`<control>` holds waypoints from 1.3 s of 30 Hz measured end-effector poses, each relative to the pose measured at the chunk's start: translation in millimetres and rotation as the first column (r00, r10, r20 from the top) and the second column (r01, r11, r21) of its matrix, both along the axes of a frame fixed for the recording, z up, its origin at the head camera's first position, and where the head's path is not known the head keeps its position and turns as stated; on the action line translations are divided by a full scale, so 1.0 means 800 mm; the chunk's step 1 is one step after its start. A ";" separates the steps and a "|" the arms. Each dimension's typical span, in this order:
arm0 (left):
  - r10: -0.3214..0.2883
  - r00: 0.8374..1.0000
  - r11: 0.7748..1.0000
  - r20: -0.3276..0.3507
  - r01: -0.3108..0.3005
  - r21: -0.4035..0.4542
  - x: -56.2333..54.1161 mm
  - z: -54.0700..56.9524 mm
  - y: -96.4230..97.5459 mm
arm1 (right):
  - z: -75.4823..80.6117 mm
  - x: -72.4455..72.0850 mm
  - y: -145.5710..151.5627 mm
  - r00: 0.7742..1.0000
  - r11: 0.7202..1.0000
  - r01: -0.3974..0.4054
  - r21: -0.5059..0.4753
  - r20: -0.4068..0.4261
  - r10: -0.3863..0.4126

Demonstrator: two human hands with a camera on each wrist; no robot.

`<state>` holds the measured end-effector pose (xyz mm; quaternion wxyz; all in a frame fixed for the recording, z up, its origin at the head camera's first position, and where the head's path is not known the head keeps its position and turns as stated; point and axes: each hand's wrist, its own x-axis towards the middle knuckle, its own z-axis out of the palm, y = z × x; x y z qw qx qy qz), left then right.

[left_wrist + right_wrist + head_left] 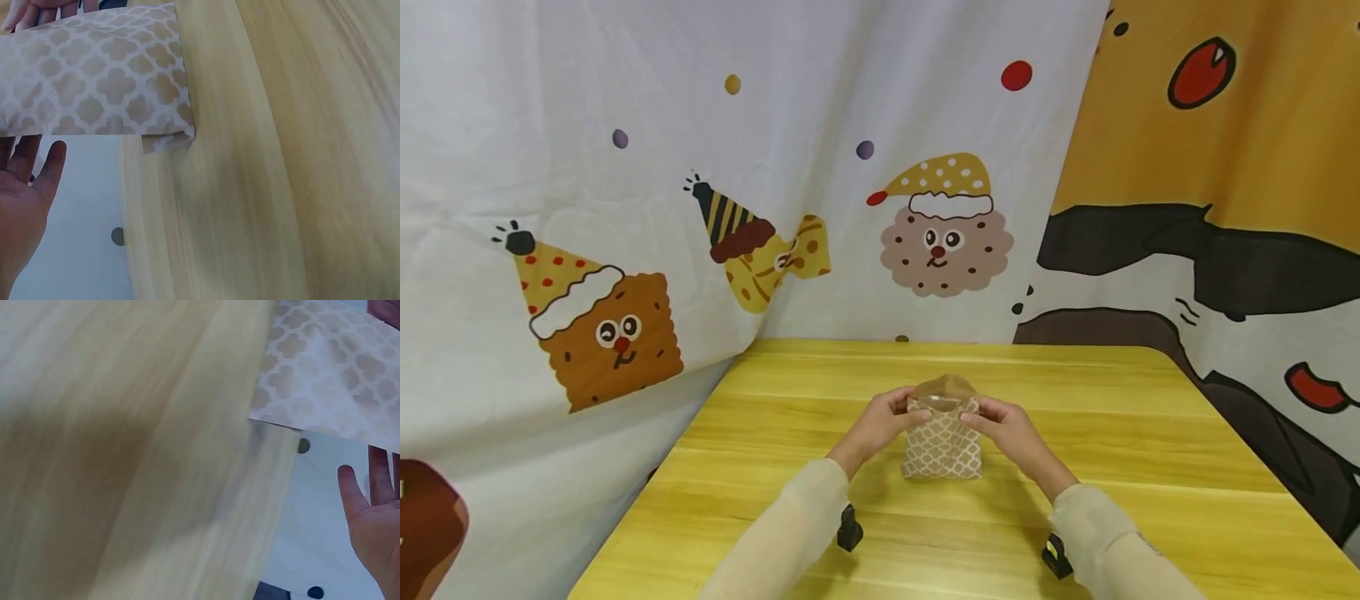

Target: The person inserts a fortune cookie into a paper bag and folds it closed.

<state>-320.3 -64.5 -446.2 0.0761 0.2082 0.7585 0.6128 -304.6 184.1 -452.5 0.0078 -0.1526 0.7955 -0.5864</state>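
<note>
"Hanging behind everything, what do we see?"

"A printed curtain point(820, 50), and in front of it the wood-grained surface point(760, 433). Below, two pale sleeves point(782, 533) reach in from the near side, one to each flank of a patterned bag point(942, 454)."

"Where does the bag sit?"

"About midway between the surface's left and right edges, closer to the far edge than to the bottom of our head view. It is upright, its pattern turned towards the wearer. We'd guess that this lets the person look down into the mouth point(946, 386)."

"And the hands?"

"Both are pinching. The left hand point(889, 417) grips the bag's upper left side and the right hand point(1009, 427) its upper right, each thumb in front and fingers behind. Holding opposite sides near the top probably spreads the mouth and steadies the thin walls. Smallest of all, a black device point(850, 528) shows beside the left wrist and another black device point(1057, 557) beside the right."

"What can't we make out?"

"The surface's near edge is cut off, so we can't place its near corners. We can't tell whether the bag's base touches the surface or hangs just above it. Its inside is too small for us to read, and its back wall is mostly hidden. Both wrist views crop the bag and the hands."
</note>
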 end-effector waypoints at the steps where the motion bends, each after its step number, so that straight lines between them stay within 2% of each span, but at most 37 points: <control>1: 0.003 1.000 1.000 0.004 -0.003 0.002 0.000 0.001 0.000 | 0.001 0.000 -0.001 1.000 1.000 -0.009 -0.008 -0.004 0.009; 3: 0.006 1.000 1.000 0.009 -0.006 0.009 0.001 0.002 0.000 | 0.004 -0.001 -0.003 1.000 1.000 -0.016 -0.018 -0.008 0.016; 6: 0.031 1.000 0.999 0.003 -0.031 0.025 0.003 0.005 0.002 | 0.005 -0.002 -0.006 1.000 1.000 0.016 -0.027 -0.003 -0.016; 10: 0.099 0.995 0.993 -0.011 -0.098 0.066 0.004 0.004 0.005 | 0.004 -0.001 -0.008 0.995 0.995 0.096 -0.013 -0.018 -0.096; 15: 0.167 0.986 0.976 0.025 -0.169 0.139 0.001 0.001 0.006 | 0.002 0.004 -0.007 0.989 0.989 0.145 -0.012 -0.023 -0.146; 20: 0.157 0.987 0.975 0.046 -0.162 0.152 0.003 0.002 0.011 | -0.001 0.006 -0.007 0.992 0.991 0.126 -0.036 -0.016 -0.126; 26: 0.214 0.977 0.965 0.008 -0.213 0.151 0.016 0.017 0.017 | -0.001 0.007 -0.012 0.999 0.998 0.036 -0.049 -0.039 -0.038; 28: 0.218 0.976 0.966 0.001 -0.216 0.143 0.017 0.018 0.018 | 0.000 0.007 -0.015 0.998 0.999 0.017 -0.046 -0.061 -0.019; 34: 0.238 0.971 0.962 0.030 -0.240 0.129 0.013 0.007 0.021 | -0.001 0.010 -0.019 0.997 0.997 0.044 -0.067 -0.054 -0.047; 39: 0.269 0.963 0.951 -0.001 -0.266 0.157 0.011 0.002 0.020 | -0.001 0.013 -0.019 0.997 0.995 0.078 -0.069 -0.014 -0.080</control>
